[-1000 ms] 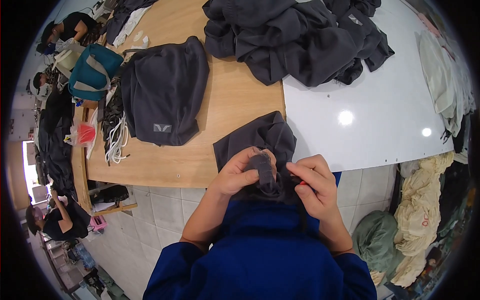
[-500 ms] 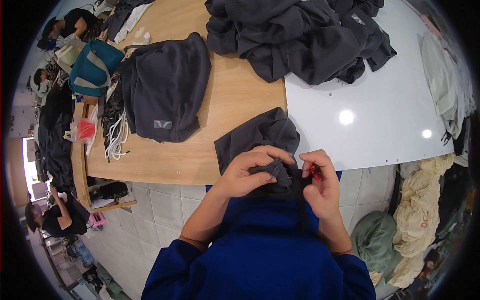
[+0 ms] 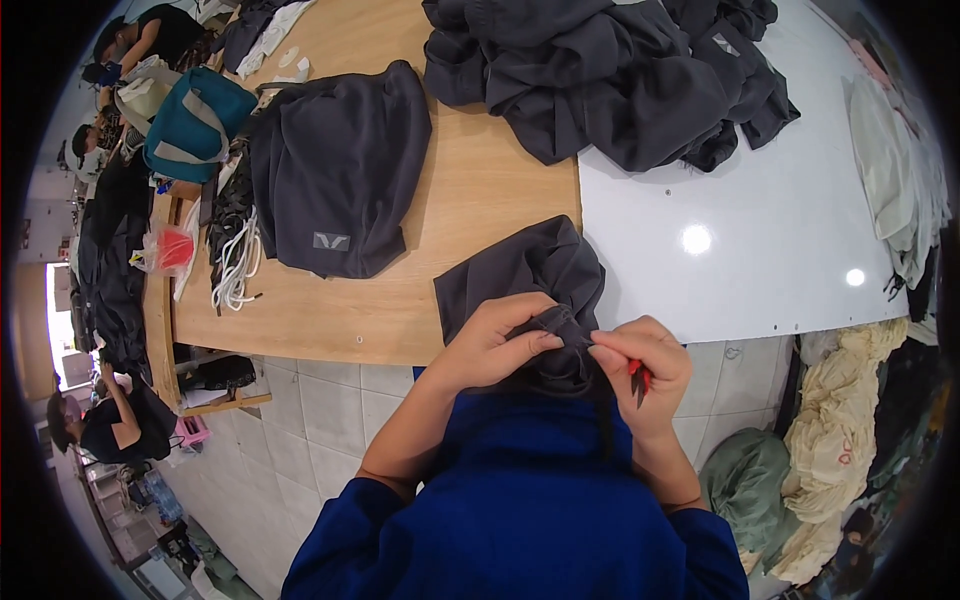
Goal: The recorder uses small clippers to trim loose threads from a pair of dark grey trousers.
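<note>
A dark grey cloth piece (image 3: 530, 262) lies bunched over the table's near edge and hangs toward my lap. My left hand (image 3: 495, 345) grips a gathered edge of it between thumb and fingers. Close by on the right, my right hand (image 3: 645, 365) pinches finger and thumb together at the cloth's edge; whether a loose thread is between them is too small to tell. Small red-handled thread snips (image 3: 640, 378) are tucked in that same hand, dark blades pointing down. A dark strap-like strip (image 3: 604, 425) dangles below the cloth against my blue clothing.
Left on the wooden table (image 3: 330, 325) lies a flat stack of dark grey cloth (image 3: 345, 170) beside white cords (image 3: 235, 270) and a teal bag (image 3: 198, 125). A dark garment heap (image 3: 620, 80) spreads across the back. Fabric bundles (image 3: 840, 420) stand at right; several people work at far left.
My right hand has closed in on the cloth's edge, its fingertips now pinched there. The snips have shifted lower in the hand with blades showing. My left hand keeps its hold.
</note>
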Demonstrator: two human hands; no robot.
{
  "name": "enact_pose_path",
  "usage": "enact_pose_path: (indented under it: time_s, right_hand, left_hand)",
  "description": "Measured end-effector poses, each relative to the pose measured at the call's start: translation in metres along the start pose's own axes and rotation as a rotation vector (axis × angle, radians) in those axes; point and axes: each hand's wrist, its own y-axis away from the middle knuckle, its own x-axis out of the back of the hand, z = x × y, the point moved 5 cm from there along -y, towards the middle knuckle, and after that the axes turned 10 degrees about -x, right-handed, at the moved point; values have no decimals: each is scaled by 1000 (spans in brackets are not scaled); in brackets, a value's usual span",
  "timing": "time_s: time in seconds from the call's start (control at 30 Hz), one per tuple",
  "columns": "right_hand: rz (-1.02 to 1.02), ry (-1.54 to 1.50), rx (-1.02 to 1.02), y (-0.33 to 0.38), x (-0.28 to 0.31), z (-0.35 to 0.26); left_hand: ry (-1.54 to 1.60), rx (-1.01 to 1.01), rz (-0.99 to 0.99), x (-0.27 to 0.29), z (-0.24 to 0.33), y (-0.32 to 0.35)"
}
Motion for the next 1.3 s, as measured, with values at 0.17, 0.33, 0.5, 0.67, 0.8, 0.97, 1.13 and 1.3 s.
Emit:
enact_pose_path:
  time_s: [0.17,0.33,0.5,0.67,0.8,0.97,1.13,1.3]
  right_hand:
    - [-23,-34,-56,-7,12,2]
    - [-171,-136,-46,2,10,-12]
    - [-429,-298,128,2,10,-14]
    - [-352,-694,-60,7,17,3]
    - [-174,-405,-107,1,15,7]
    - [-156,194,166,-6,8,-9]
    - [-63,312,279,-7,6,-15]
    - [-95,363,363,-6,1,-19]
  left_hand:
    - [-35,-49,8,-5,0,-2]
    - [-154,-209,-10,-2,9,-8]
    - [-299,-409,-84,5,19,-5]
    - [-296,-436,-105,10,24,-3]
    - [-258,-438,-119,11,22,-3]
    - [-228,-424,-122,10,23,-4]
    - [-196,-416,-123,9,21,-5]
    - [-180,-418,-117,8,18,-6]
